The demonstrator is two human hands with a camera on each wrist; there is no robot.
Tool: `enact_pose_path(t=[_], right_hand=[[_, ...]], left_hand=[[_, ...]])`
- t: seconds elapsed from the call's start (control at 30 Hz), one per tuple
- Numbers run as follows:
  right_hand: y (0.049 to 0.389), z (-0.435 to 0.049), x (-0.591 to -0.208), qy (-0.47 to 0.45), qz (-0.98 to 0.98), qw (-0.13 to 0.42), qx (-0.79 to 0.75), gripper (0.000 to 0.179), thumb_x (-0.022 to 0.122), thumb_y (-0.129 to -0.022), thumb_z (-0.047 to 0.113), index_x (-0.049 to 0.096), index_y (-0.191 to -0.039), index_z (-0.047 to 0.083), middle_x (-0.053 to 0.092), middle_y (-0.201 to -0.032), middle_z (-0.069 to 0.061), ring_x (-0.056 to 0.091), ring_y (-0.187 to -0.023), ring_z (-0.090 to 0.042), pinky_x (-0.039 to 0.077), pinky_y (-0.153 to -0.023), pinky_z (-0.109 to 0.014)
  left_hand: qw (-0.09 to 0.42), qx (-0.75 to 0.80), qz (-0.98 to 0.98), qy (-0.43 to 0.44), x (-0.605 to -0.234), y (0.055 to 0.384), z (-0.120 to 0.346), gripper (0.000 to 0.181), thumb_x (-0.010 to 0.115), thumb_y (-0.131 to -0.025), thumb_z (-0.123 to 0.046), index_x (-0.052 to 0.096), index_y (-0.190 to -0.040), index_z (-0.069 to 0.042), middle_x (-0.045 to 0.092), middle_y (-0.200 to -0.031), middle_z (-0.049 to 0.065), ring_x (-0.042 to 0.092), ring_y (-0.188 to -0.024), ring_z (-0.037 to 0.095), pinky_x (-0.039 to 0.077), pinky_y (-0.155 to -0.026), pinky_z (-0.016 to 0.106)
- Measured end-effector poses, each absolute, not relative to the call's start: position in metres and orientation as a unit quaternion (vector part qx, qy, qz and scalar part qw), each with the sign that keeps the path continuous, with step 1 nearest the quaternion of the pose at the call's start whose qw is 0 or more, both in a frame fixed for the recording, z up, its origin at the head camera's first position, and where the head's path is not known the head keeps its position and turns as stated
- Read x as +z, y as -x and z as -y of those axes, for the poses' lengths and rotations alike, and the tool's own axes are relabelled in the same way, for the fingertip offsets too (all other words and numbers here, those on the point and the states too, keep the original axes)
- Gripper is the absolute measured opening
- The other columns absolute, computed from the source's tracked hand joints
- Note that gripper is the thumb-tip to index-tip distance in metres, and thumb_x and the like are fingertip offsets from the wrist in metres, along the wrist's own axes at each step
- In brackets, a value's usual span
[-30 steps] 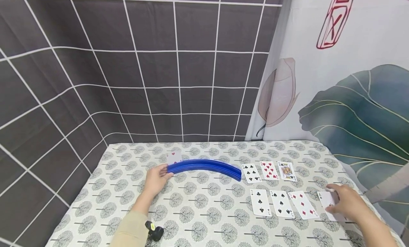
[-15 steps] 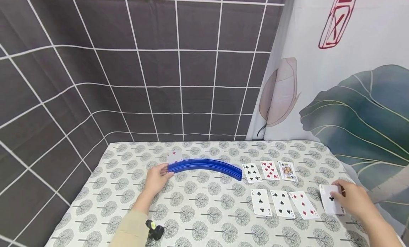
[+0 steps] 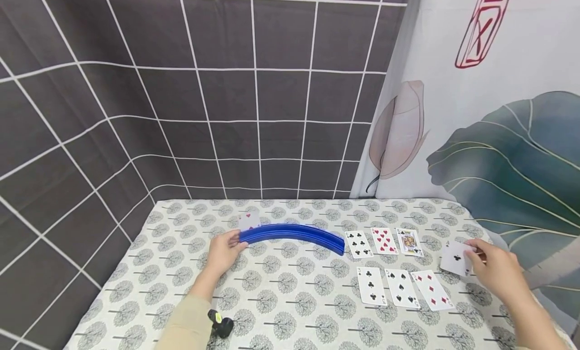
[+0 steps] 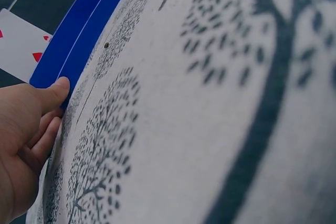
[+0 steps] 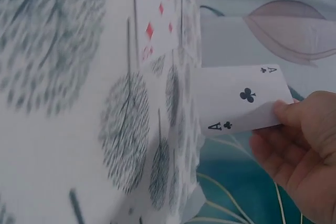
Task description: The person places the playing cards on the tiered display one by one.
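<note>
My left hand pinches the left end of a curved blue playing card holder between thumb and fingers. A red-suited card stands up in that end, hearts showing in the left wrist view. Over at the right, my right hand pinches the ace of clubs by one edge, thumb on its face. The card is tilted and raised above the cloth in the right wrist view. Left of it lies the five of diamonds.
The five of spades and three of clubs lie in the near row. Behind them are a six of clubs, a hearts card and a king. A small black object sits by the left sleeve.
My right hand has picked up the ace of clubs from the cloth and moved it away from me, slightly left. The left hand stays on the card holder.
</note>
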State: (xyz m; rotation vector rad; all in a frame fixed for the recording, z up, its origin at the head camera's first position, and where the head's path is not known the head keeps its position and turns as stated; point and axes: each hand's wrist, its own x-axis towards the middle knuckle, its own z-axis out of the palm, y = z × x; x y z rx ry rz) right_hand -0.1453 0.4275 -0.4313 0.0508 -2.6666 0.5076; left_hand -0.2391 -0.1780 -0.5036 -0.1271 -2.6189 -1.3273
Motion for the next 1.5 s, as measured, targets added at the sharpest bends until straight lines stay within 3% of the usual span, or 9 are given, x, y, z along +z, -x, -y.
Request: enact_pose_path(t=[0.3, 0.37, 0.6, 0.73, 0.87, 1.2, 1.33, 1.43, 1.5], right_hand=[[0.159, -0.400, -0.429, -0.027, 0.945, 0.254, 0.203, 0.022, 0.067, -0.091, -0.003, 0.066, -0.112, -0.008, 0.071, -0.084, -0.026, 0.068, -0.075, -0.047, 0.050, -0.063, -0.059], [0.162, -0.394, -0.427, -0.035, 0.942, 0.259, 0.211, 0.022, 0.067, -0.091, -0.004, 0.066, -0.112, -0.009, 0.071, -0.082, -0.025, 0.067, -0.072, -0.045, 0.047, -0.067, -0.059], [0.175, -0.372, -0.418, -0.050, 0.936, 0.270, 0.222, 0.022, 0.069, -0.090, -0.004, 0.067, -0.112, -0.009, 0.072, -0.080, -0.024, 0.067, -0.065, -0.036, 0.050, -0.061, -0.048], [0.180, -0.362, -0.414, -0.059, 0.931, 0.272, 0.235, 0.022, 0.069, -0.091, -0.004, 0.067, -0.112, -0.008, 0.071, -0.082, -0.026, 0.068, -0.070, -0.044, 0.041, -0.074, -0.056], [0.184, -0.350, -0.410, -0.062, 0.929, 0.274, 0.239, 0.021, 0.069, -0.091, -0.004, 0.067, -0.111, -0.009, 0.071, -0.082, -0.026, 0.068, -0.071, -0.045, 0.036, -0.076, -0.057], [0.195, -0.327, -0.405, -0.085, 0.922, 0.283, 0.249, 0.020, 0.070, -0.091, -0.004, 0.069, -0.110, -0.007, 0.072, -0.081, -0.023, 0.069, -0.069, -0.038, 0.053, -0.073, -0.058], [0.199, -0.319, -0.406, -0.091, 0.921, 0.282, 0.253, 0.020, 0.070, -0.091, -0.004, 0.069, -0.110, -0.007, 0.073, -0.081, -0.021, 0.069, -0.068, -0.036, 0.054, -0.071, -0.057], [0.202, -0.314, -0.405, -0.098, 0.918, 0.284, 0.261, 0.020, 0.070, -0.090, -0.005, 0.069, -0.110, -0.008, 0.073, -0.081, -0.022, 0.070, -0.067, -0.036, 0.046, -0.079, -0.060], [0.204, -0.310, -0.404, -0.106, 0.914, 0.289, 0.263, 0.020, 0.071, -0.089, -0.006, 0.070, -0.108, -0.008, 0.073, -0.081, -0.022, 0.070, -0.066, -0.036, 0.053, -0.073, -0.059]], left_hand=[[0.098, -0.450, 0.887, 0.039, -0.502, 0.240, 0.179, 0.049, 0.080, -0.086, -0.009, 0.063, -0.128, 0.009, 0.070, -0.115, 0.028, 0.070, -0.106, 0.039, 0.060, -0.094, 0.042], [0.101, -0.446, 0.888, 0.041, -0.502, 0.240, 0.180, 0.049, 0.080, -0.086, -0.009, 0.062, -0.128, 0.009, 0.069, -0.115, 0.028, 0.070, -0.106, 0.040, 0.060, -0.094, 0.043], [0.102, -0.446, 0.888, 0.039, -0.504, 0.239, 0.182, 0.048, 0.080, -0.086, -0.009, 0.063, -0.127, 0.009, 0.069, -0.115, 0.029, 0.070, -0.106, 0.040, 0.060, -0.093, 0.043], [0.099, -0.448, 0.888, 0.037, -0.504, 0.238, 0.182, 0.049, 0.080, -0.086, -0.008, 0.062, -0.128, 0.009, 0.069, -0.116, 0.029, 0.070, -0.106, 0.040, 0.060, -0.094, 0.042], [0.098, -0.449, 0.887, 0.038, -0.504, 0.237, 0.182, 0.049, 0.080, -0.086, -0.008, 0.062, -0.129, 0.010, 0.069, -0.116, 0.029, 0.069, -0.107, 0.040, 0.059, -0.095, 0.042], [0.099, -0.455, 0.885, 0.035, -0.502, 0.235, 0.180, 0.049, 0.079, -0.086, -0.006, 0.061, -0.128, 0.011, 0.069, -0.114, 0.030, 0.070, -0.106, 0.041, 0.060, -0.093, 0.042], [0.096, -0.459, 0.882, 0.037, -0.503, 0.236, 0.179, 0.049, 0.079, -0.086, -0.006, 0.062, -0.128, 0.010, 0.069, -0.115, 0.030, 0.069, -0.107, 0.041, 0.060, -0.094, 0.042], [0.099, -0.460, 0.882, 0.040, -0.504, 0.237, 0.178, 0.049, 0.080, -0.085, -0.006, 0.062, -0.127, 0.010, 0.069, -0.115, 0.029, 0.070, -0.106, 0.040, 0.060, -0.093, 0.042], [0.102, -0.459, 0.882, 0.039, -0.504, 0.238, 0.178, 0.049, 0.080, -0.085, -0.006, 0.063, -0.127, 0.010, 0.069, -0.114, 0.029, 0.070, -0.105, 0.040, 0.060, -0.093, 0.041]])
